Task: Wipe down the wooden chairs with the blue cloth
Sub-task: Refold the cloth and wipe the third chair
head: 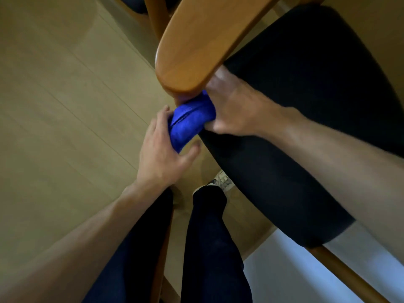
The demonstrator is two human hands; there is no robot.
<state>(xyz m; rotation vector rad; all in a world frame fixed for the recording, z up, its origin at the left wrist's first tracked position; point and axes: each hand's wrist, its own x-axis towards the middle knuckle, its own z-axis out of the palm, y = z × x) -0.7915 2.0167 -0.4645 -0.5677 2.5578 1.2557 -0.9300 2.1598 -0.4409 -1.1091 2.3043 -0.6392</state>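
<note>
Both hands, left [159, 154] and right [236, 112], grip the cloth [188, 123] bunched under the backrest [196, 51] at 12 o'clock. So bunched, it may skip wood.

Your one camera sits on your head and looks almost straight down, very close over the chair [218, 40], with the floor [54, 106] far below.
</note>
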